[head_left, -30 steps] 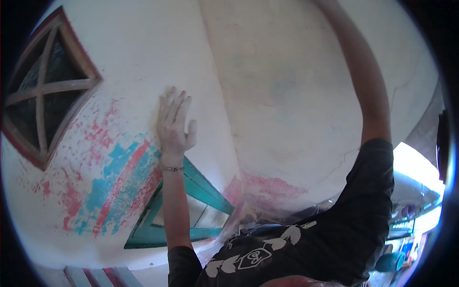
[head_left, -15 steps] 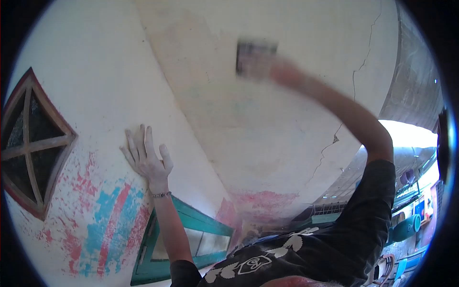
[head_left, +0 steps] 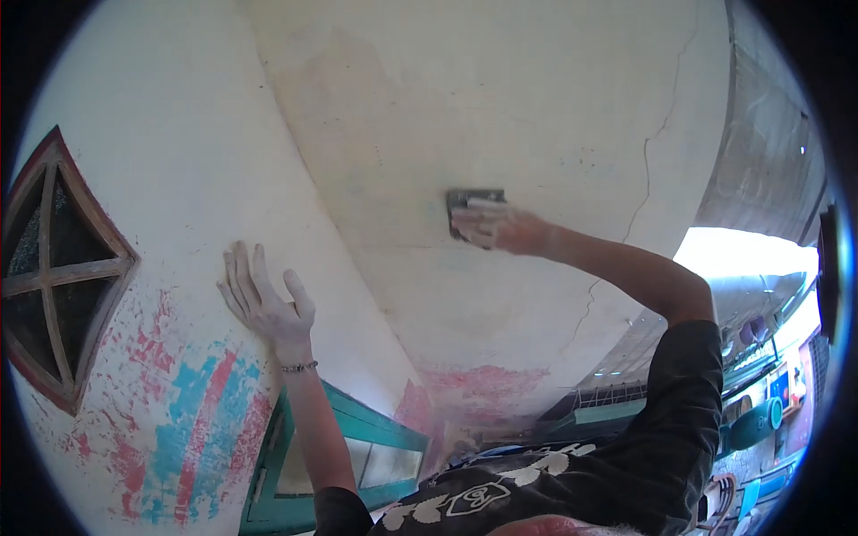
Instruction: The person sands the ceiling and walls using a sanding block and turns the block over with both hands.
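My right hand (head_left: 500, 228), dusted white, presses a dark sheet of sandpaper (head_left: 461, 196) flat against the cream wall (head_left: 402, 161). The fingers lie across the sheet, and its upper and left edges show past them. On the adjoining white wall (head_left: 188, 179) rests my left hand (head_left: 273, 308), its palm side to the surface and its whitened fingers spread. It holds nothing and wears a beaded bracelet (head_left: 298, 367) at the wrist. A corner line between the two walls runs between my hands.
A diamond-shaped window (head_left: 58, 268) is set in the wall at left. Patches of blue and pink paint (head_left: 201, 429) lie below it. A green frame (head_left: 335, 447) stands under my left arm. A long crack (head_left: 645, 170) runs down the cream wall. At lower right are household things, including a green tub (head_left: 755, 424).
My right hand has moved down the wall with the sandpaper, and the arm is lower. My left hand stays in about the same place on the wall.
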`<state>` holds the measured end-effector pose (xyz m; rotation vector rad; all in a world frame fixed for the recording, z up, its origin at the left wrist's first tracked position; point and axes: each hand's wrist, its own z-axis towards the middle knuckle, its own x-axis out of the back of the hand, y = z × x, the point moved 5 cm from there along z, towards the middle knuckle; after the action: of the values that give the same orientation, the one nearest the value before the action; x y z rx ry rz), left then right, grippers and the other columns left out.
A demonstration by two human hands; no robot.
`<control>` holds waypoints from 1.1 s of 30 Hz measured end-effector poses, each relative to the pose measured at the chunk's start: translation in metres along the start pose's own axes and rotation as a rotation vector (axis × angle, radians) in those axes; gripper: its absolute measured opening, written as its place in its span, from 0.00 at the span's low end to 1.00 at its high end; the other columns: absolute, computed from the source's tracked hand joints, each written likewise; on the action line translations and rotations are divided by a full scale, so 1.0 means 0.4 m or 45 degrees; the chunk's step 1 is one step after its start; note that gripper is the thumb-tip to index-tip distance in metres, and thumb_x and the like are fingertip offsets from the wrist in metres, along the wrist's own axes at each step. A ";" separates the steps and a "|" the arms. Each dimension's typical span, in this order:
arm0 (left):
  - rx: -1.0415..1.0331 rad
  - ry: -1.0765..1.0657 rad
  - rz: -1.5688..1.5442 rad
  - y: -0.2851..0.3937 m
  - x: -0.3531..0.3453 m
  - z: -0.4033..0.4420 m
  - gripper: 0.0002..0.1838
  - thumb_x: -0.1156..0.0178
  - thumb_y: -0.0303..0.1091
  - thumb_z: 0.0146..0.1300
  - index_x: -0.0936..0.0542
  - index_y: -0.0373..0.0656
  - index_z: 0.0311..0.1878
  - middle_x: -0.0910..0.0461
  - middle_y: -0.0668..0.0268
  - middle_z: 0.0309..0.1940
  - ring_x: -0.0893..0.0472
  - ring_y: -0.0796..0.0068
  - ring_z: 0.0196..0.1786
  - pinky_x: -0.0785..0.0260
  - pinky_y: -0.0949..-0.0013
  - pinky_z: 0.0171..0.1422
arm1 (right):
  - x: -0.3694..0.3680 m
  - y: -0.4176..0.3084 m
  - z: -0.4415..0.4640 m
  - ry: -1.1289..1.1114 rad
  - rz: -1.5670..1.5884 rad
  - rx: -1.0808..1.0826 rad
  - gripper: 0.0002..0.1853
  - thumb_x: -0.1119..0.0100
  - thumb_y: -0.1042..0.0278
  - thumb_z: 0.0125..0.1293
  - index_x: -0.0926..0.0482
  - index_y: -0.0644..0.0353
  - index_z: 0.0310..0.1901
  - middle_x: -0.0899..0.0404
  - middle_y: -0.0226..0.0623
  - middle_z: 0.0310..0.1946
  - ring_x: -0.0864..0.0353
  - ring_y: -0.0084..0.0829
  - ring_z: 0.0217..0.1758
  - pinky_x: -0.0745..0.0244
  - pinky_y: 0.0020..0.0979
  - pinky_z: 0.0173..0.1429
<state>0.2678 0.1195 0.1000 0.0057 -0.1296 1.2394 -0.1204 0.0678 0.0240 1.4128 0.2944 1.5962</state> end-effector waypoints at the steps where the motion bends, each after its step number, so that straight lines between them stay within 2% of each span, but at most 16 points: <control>1: 0.041 0.033 -0.019 0.009 -0.003 0.003 0.26 0.49 0.47 0.75 0.24 0.44 0.70 0.27 0.53 0.73 0.35 0.44 0.80 0.55 0.38 0.84 | 0.017 0.012 -0.017 0.020 -0.018 0.014 0.27 0.51 0.68 0.75 0.34 0.54 0.75 0.37 0.33 0.80 0.43 0.28 0.84 0.48 0.40 0.88; 5: -0.001 0.000 -0.278 0.095 -0.067 0.019 0.27 0.47 0.45 0.74 0.24 0.43 0.71 0.34 0.47 0.77 0.42 0.36 0.81 0.54 0.36 0.83 | 0.179 0.368 -0.010 0.153 -0.348 -0.163 0.31 0.53 0.68 0.76 0.40 0.47 0.80 0.43 0.33 0.83 0.46 0.33 0.86 0.52 0.39 0.89; 6: -0.027 -0.044 -0.354 0.124 -0.086 0.019 0.27 0.46 0.44 0.74 0.24 0.43 0.71 0.36 0.46 0.78 0.43 0.34 0.81 0.54 0.36 0.83 | 0.326 0.490 -0.014 0.028 -0.742 -0.240 0.33 0.53 0.71 0.75 0.42 0.50 0.81 0.47 0.31 0.85 0.48 0.34 0.87 0.55 0.43 0.89; 8: -0.083 -0.120 -0.471 0.171 -0.116 0.018 0.27 0.45 0.43 0.72 0.24 0.42 0.71 0.39 0.44 0.79 0.45 0.33 0.82 0.53 0.36 0.83 | 0.667 0.598 0.021 0.687 -0.452 -0.500 0.19 0.52 0.76 0.78 0.20 0.61 0.66 0.21 0.47 0.68 0.26 0.44 0.75 0.42 0.51 0.84; 10: -0.137 -0.174 -0.563 0.217 -0.141 0.017 0.28 0.44 0.42 0.71 0.24 0.42 0.71 0.40 0.42 0.79 0.46 0.33 0.82 0.52 0.36 0.83 | 0.760 0.680 0.024 0.830 -0.012 -0.807 0.18 0.48 0.75 0.76 0.18 0.61 0.63 0.18 0.46 0.65 0.24 0.45 0.74 0.40 0.51 0.83; 14: -0.099 -0.188 -0.727 0.272 -0.166 0.027 0.28 0.43 0.40 0.70 0.24 0.41 0.71 0.41 0.41 0.80 0.47 0.34 0.83 0.52 0.37 0.83 | 0.377 0.639 -0.014 0.481 -0.268 -0.716 0.34 0.52 0.70 0.74 0.42 0.51 0.82 0.48 0.32 0.85 0.50 0.34 0.87 0.58 0.43 0.90; 16: -0.111 -0.181 -0.794 0.292 -0.171 0.029 0.28 0.43 0.39 0.69 0.24 0.41 0.71 0.42 0.41 0.80 0.47 0.34 0.83 0.52 0.38 0.84 | 0.198 0.319 0.000 -0.022 -0.747 -0.393 0.36 0.50 0.68 0.73 0.43 0.50 0.82 0.45 0.32 0.84 0.49 0.35 0.87 0.57 0.47 0.90; 17: -0.099 -0.178 -0.826 0.301 -0.176 0.030 0.28 0.43 0.38 0.69 0.24 0.42 0.72 0.42 0.42 0.80 0.47 0.35 0.83 0.53 0.38 0.84 | 0.101 0.174 -0.022 -0.067 -0.761 -0.280 0.36 0.49 0.65 0.72 0.42 0.49 0.81 0.44 0.32 0.84 0.47 0.33 0.87 0.55 0.44 0.90; 20: -0.095 -0.197 -0.901 0.333 -0.192 0.040 0.30 0.41 0.37 0.67 0.24 0.45 0.73 0.42 0.43 0.80 0.47 0.38 0.84 0.55 0.37 0.85 | -0.057 -0.100 -0.169 -0.068 0.001 0.001 0.26 0.48 0.66 0.74 0.28 0.47 0.73 0.33 0.30 0.78 0.42 0.26 0.84 0.51 0.40 0.90; 22: -0.140 -0.234 -0.915 0.360 -0.211 0.047 0.30 0.41 0.37 0.67 0.24 0.45 0.73 0.42 0.43 0.80 0.47 0.38 0.84 0.55 0.37 0.85 | -0.050 -0.079 -0.194 -0.309 0.136 0.059 0.20 0.50 0.65 0.75 0.24 0.42 0.66 0.35 0.31 0.79 0.41 0.28 0.84 0.47 0.40 0.88; 24: -0.198 -0.268 -0.935 0.385 -0.229 0.042 0.30 0.41 0.37 0.67 0.25 0.46 0.73 0.43 0.43 0.81 0.47 0.38 0.84 0.55 0.37 0.85 | 0.061 0.036 -0.186 -0.100 -0.170 0.015 0.26 0.49 0.67 0.75 0.30 0.46 0.74 0.35 0.29 0.79 0.41 0.28 0.84 0.47 0.40 0.88; 26: -0.215 -0.299 -0.947 0.408 -0.252 0.037 0.30 0.41 0.38 0.67 0.25 0.46 0.74 0.43 0.42 0.81 0.48 0.38 0.84 0.55 0.37 0.85 | 0.151 0.300 -0.198 0.230 -0.024 -0.255 0.29 0.52 0.68 0.77 0.37 0.48 0.79 0.38 0.30 0.81 0.41 0.34 0.84 0.47 0.42 0.88; 28: -0.190 -0.351 -0.949 0.425 -0.270 0.015 0.30 0.41 0.38 0.67 0.25 0.47 0.74 0.44 0.42 0.81 0.48 0.38 0.84 0.56 0.37 0.85 | 0.388 0.507 -0.205 0.264 -0.521 -0.292 0.26 0.55 0.68 0.78 0.31 0.50 0.76 0.32 0.32 0.78 0.38 0.33 0.83 0.44 0.40 0.86; 29: -0.185 -0.374 -0.961 0.429 -0.281 0.006 0.31 0.41 0.39 0.68 0.26 0.47 0.74 0.45 0.42 0.81 0.49 0.37 0.84 0.56 0.36 0.85 | 0.495 0.600 -0.198 0.150 -0.275 -0.855 0.23 0.53 0.67 0.77 0.26 0.50 0.72 0.28 0.35 0.74 0.36 0.35 0.81 0.44 0.43 0.86; 31: -0.171 -0.425 -0.994 0.444 -0.306 -0.013 0.32 0.41 0.40 0.68 0.27 0.47 0.76 0.47 0.41 0.82 0.51 0.37 0.85 0.58 0.35 0.85 | 0.682 0.597 -0.119 0.827 -0.023 -0.650 0.19 0.46 0.79 0.72 0.17 0.62 0.61 0.17 0.46 0.63 0.24 0.47 0.74 0.41 0.51 0.83; 33: -0.179 -0.534 -0.898 0.462 -0.329 -0.029 0.34 0.41 0.41 0.69 0.31 0.47 0.78 0.51 0.41 0.83 0.54 0.36 0.85 0.60 0.36 0.85 | 0.608 0.519 -0.124 0.711 -0.211 -0.635 0.20 0.47 0.73 0.74 0.20 0.57 0.65 0.21 0.41 0.67 0.28 0.42 0.76 0.42 0.48 0.84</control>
<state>0.0528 0.0566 0.0630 0.1764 -0.5321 0.5078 -0.2346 0.1640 0.3111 0.5391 0.2984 1.7462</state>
